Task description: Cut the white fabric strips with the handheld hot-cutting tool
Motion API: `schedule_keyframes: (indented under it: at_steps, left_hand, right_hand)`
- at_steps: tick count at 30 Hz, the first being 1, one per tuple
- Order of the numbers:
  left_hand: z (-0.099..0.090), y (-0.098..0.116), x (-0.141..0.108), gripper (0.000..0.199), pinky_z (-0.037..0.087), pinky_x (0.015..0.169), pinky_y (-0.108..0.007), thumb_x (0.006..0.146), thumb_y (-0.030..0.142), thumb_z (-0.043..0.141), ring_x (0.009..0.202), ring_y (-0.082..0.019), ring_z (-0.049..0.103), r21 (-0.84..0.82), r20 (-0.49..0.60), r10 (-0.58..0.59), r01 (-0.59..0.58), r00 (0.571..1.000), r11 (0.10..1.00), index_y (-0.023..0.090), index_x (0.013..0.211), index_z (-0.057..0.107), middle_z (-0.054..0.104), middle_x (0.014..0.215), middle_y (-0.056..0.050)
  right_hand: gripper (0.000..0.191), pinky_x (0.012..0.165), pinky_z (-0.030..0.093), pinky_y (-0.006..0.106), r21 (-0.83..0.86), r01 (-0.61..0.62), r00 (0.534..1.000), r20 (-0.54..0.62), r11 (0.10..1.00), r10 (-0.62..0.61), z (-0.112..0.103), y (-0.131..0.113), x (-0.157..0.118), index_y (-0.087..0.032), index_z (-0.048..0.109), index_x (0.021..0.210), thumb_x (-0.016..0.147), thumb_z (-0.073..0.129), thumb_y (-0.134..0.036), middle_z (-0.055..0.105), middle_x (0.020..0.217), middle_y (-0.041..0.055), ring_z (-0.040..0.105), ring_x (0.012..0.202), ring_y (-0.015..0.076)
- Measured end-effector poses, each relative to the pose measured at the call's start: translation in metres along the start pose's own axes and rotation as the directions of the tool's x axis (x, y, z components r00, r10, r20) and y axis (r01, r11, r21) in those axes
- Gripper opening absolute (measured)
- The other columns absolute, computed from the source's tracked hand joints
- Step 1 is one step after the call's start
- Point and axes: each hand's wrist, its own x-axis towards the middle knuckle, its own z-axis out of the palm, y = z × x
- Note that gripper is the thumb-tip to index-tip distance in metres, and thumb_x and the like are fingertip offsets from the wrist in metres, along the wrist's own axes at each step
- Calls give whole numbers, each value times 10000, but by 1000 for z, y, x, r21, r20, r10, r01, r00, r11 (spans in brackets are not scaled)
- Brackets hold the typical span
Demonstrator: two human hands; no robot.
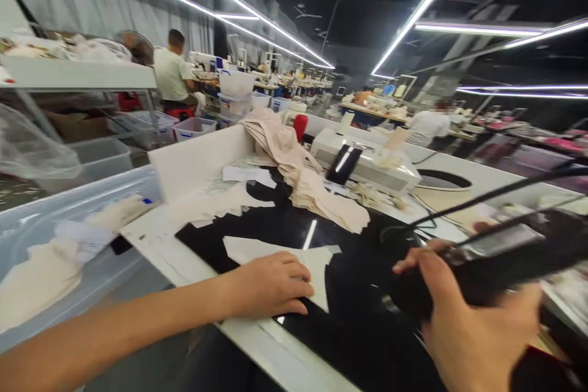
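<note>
My left hand (272,286) lies palm down on a pale cut fabric piece (316,266), its fingers slightly bent. That piece rests on a glossy black work surface (353,294). At the right, my right hand (463,312) is wrapped round a black tool with dark cables (487,272); motion blurs it, and I cannot make out its kind. The tool is right of the fabric piece, apart from it. Farther back lie a stack of cream fabric pieces (321,196) and a ragged-edged cream fabric pile (220,205).
Behind the surface stand a white boxy machine (367,162), a black phone-like slab (343,164) and a red cone (300,127). A blue-grey plastic tub (133,187) with fabric is at the left. A round hole (438,179) opens in the table. Two people sit farther off.
</note>
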Motion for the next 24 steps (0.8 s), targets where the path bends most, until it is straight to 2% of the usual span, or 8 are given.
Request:
schedule_keyframes:
  at_steps: [1, 5, 8, 11, 14, 19, 24]
  left_hand:
    - [-1, 0, -1, 233, 468, 1100, -359, 1026, 364, 717, 1109, -233, 651, -27, -19, -1, 1, 1000, 1000, 182, 1169, 697, 710, 1209, -60]
    - [-4, 4, -1, 231, 457, 1115, -396, 976, 237, 779, 1058, -226, 661, -44, -46, 20, -22, 999, 999, 170, 1161, 658, 710, 1135, -52]
    - [2, 8, 6, 237, 512, 997, -343, 949, 201, 799, 1023, -216, 664, -11, -58, 53, -54, 997, 998, 154, 1123, 646, 716, 1090, -47]
    - [10, 9, 15, 154, 535, 918, -328, 965, 199, 768, 981, -210, 662, 65, -39, 100, -97, 994, 993, 153, 1036, 639, 704, 1002, -35]
    - [16, 11, 22, 113, 547, 842, -324, 1000, 193, 702, 892, -200, 644, 150, -21, 133, -129, 991, 980, 162, 927, 623, 670, 917, -24]
    - [22, 14, 24, 179, 519, 702, -299, 975, 66, 628, 761, -176, 585, 240, -47, 146, -131, 988, 962, 163, 830, 589, 609, 819, -13]
    - [24, 23, 19, 211, 515, 718, -281, 973, 47, 610, 753, -155, 585, 177, -123, 143, -120, 982, 977, 164, 801, 576, 611, 797, -4]
  right_hand:
    - [687, 661, 597, 338, -52, 36, 999, 27, 998, -35, -1, -1, -2, -292, 644, 1320, 725, 987, -303, 703, 879, -7, 663, 671, 191]
    - [624, 604, 597, 338, 13, 52, 992, 113, 999, -54, 8, -4, -17, -315, 573, 1379, 842, 888, -364, 671, 880, -25, 645, 642, 166]
    - [581, 570, 602, 329, 95, 21, 984, 175, 995, -37, 12, -6, -28, -308, 555, 1360, 867, 861, -340, 652, 860, -29, 632, 629, 159]
    - [517, 559, 608, 322, 160, -1, 975, 219, 987, -34, 12, -6, -34, -299, 553, 1312, 884, 843, -320, 647, 851, -27, 631, 630, 156]
    - [495, 558, 611, 321, 177, -2, 972, 231, 984, -40, 13, -4, -35, -292, 548, 1299, 893, 831, -302, 653, 851, -20, 636, 633, 158]
    - [472, 550, 609, 319, 197, -9, 973, 229, 980, -37, 17, 1, -33, -299, 549, 1287, 899, 818, -283, 653, 844, -24, 633, 621, 155]
    - [444, 571, 598, 316, 206, 11, 971, 230, 978, -60, 20, 5, -27, -306, 557, 1265, 904, 816, -297, 650, 858, -32, 634, 635, 149]
